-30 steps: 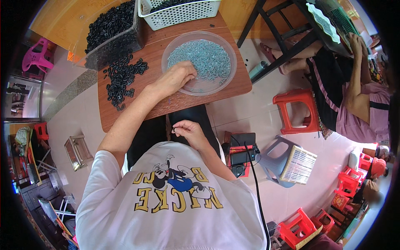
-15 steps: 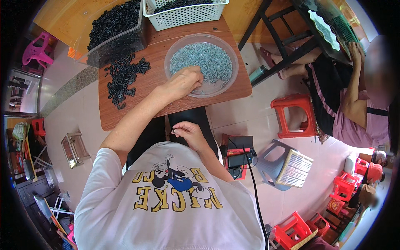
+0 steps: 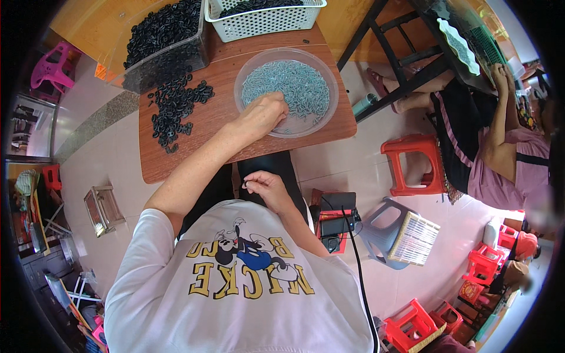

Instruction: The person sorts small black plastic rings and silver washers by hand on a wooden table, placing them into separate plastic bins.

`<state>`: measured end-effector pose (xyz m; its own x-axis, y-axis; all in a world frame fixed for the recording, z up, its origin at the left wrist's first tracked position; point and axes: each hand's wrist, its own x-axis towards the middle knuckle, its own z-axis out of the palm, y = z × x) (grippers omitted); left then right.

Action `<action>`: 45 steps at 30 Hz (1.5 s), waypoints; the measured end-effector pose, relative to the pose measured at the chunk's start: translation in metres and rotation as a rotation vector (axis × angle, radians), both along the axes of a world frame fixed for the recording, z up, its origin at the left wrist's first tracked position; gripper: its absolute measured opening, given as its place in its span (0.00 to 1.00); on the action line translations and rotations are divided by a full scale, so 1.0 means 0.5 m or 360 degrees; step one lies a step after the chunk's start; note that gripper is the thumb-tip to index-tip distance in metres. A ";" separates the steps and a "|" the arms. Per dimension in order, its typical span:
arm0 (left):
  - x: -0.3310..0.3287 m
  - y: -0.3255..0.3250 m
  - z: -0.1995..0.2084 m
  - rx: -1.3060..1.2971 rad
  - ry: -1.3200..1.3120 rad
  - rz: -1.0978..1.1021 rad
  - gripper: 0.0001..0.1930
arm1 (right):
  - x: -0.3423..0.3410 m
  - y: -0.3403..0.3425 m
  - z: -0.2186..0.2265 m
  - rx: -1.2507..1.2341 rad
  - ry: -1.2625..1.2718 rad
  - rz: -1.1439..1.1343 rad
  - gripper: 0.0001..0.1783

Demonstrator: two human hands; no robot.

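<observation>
My left hand (image 3: 265, 115) reaches over the near left rim of a round clear plastic basin (image 3: 240, 88). Its fingers are curled and point down by the heap of small silvery-blue screws (image 3: 294, 82); whatever lies between the fingertips is hidden. Lower down, above my lap, my right hand (image 3: 266, 187) is closed, thumb and fingers pinched together. A tiny pale spot shows at its fingertips, too small to name. Left of the basin, small black oval pieces with holes (image 3: 173, 109) lie loose on the brown wooden table (image 3: 218, 141).
A clear bin (image 3: 200, 56) of black pieces and a white perforated basket (image 3: 265, 26) stand at the table's far side. To the right are a red stool (image 3: 415, 156), a grey stool (image 3: 379, 226) and a seated person (image 3: 494, 147). A black cable (image 3: 355, 253) hangs beside my right arm.
My left hand stays at the basin, with hardly any shift, and my right hand keeps its pinch. The seated person at the right has moved the head downward in the picture.
</observation>
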<state>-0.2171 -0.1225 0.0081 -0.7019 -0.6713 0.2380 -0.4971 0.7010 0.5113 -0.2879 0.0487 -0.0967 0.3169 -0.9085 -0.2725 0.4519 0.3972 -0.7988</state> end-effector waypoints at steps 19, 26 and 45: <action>0.266 0.203 0.021 0.2107 0.2231 0.0514 0.08 | 0.042 -0.119 0.188 -0.0095 -0.0457 -0.0336 0.10; 0.325 0.224 0.005 0.1990 0.2489 0.0611 0.05 | 0.123 -0.159 0.208 0.0063 -0.0297 -0.0257 0.10; 0.346 0.218 0.011 0.1813 0.2443 0.0849 0.07 | 0.190 -0.140 0.245 -0.0281 0.0378 -0.0273 0.08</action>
<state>-0.0440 -0.0135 0.0135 -0.0747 -0.9586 -0.2749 0.7070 -0.2453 0.6633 -0.1928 -0.0214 0.0257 0.1020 -0.9827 -0.1543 0.2930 0.1779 -0.9394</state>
